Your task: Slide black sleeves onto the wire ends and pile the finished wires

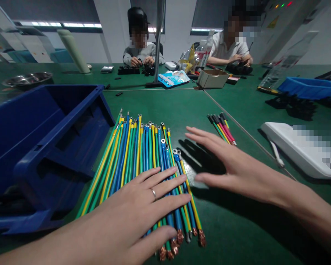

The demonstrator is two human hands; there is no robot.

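Observation:
Several cables (pixel 127 158) in blue, green and yellow lie side by side on the green table (pixel 171 106). Their far ends carry metal ring lugs, and bare copper strands show at several near ends. My left hand (pixel 151 202), with a ring on one finger, rests flat across the cables with its fingers stretched out, hiding part of them. To the right of the cables, my right hand (pixel 220 158) hovers over the table with fingers apart and nothing in it. Just beyond it lies a small bundle of short cables (pixel 222 129) with black, red and green-yellow sleeves.
A large blue bin (pixel 55 147) stands close on the left. A white device (pixel 300 151) with a cord lies at the right, near a blue tray (pixel 314 88). Across the table sit two people, with a metal post (pixel 157 44), a cardboard box (pixel 213 79) and a bottle before them.

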